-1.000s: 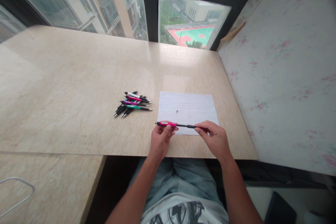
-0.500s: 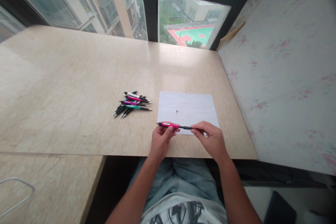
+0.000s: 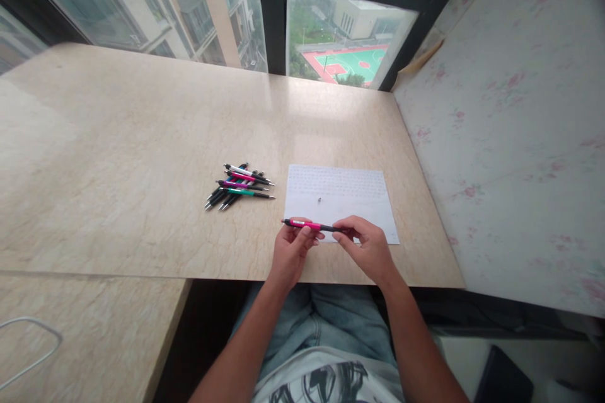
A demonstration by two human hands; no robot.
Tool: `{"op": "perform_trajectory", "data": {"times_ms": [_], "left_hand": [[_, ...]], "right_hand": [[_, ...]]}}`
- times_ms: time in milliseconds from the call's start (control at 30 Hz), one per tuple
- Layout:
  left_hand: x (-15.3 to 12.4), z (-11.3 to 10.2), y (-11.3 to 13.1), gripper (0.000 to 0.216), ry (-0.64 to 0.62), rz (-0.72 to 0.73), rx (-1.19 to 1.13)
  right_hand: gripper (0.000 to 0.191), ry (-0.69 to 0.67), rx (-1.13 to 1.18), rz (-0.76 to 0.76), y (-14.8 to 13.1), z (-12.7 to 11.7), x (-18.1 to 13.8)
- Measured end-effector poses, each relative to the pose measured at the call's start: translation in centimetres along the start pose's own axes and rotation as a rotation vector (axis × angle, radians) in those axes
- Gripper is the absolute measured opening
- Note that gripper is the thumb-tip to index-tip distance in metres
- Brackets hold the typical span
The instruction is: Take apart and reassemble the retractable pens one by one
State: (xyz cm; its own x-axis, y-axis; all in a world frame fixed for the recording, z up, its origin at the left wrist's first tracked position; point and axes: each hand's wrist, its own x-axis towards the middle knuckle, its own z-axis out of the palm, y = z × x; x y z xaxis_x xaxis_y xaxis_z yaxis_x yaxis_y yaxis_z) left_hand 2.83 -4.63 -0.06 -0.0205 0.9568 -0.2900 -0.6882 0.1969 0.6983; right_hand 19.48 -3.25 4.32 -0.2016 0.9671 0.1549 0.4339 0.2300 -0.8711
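A pink and black pen (image 3: 309, 225) lies level between my two hands, above the lower part of a sheet of paper (image 3: 340, 201). My left hand (image 3: 292, 250) is closed on its pink barrel, thumb on top. With thumb and fingers my right hand (image 3: 366, 244) pinches the black grip end, and those fingers cover the tip. On the paper, just beyond the pen, rests a tiny metallic piece (image 3: 319, 199), too small to make out. Rows of faint writing fill the sheet's upper part. Left of it lies a loose pile of several colourful pens (image 3: 241, 187), crossing one another.
The stone-patterned tabletop (image 3: 142, 138) reaches back to a dark-framed window (image 3: 276, 25). A flowered wall (image 3: 510, 119) borders it on the right. At the lower left, a white cable (image 3: 51, 330) lies on a second stone-patterned surface (image 3: 104, 321).
My right hand has slid left along the pen, closer to my left hand, so less of the black grip shows. My left hand and the pen pile stay put.
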Motion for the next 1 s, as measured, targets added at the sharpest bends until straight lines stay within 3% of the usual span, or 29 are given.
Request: {"op": "perform_trajectory", "data": {"times_ms": [200, 367, 567, 700, 867, 1000], "left_hand": [[0.2, 0.0, 0.0, 0.024, 0.039, -0.003, -0.043], [0.2, 0.0, 0.1, 0.026, 0.039, -0.003, -0.028], [0.1, 0.0, 0.1, 0.026, 0.034, -0.006, -0.026], [0.1, 0.0, 0.1, 0.024, 0.031, -0.008, -0.031], [0.2, 0.0, 0.0, 0.025, 0.042, -0.006, -0.045], [0.3, 0.0, 0.0, 0.024, 0.046, 0.006, -0.056]], "right_hand": [[0.032, -0.031, -0.130, -0.006, 2.1, 1.1, 1.5], [0.025, 0.051, -0.271, -0.034, 2.8, 3.1, 4.4], [0.016, 0.086, -0.377, 0.039, 3.0, 4.5, 6.5], [0.017, 0.087, -0.210, 0.055, 3.1, 3.2, 5.2], [0.023, 0.125, 0.157, 0.235, 3.1, 0.8, 1.8], [0.023, 0.150, 0.310, 0.282, 2.4, -0.2, -0.3]]}}
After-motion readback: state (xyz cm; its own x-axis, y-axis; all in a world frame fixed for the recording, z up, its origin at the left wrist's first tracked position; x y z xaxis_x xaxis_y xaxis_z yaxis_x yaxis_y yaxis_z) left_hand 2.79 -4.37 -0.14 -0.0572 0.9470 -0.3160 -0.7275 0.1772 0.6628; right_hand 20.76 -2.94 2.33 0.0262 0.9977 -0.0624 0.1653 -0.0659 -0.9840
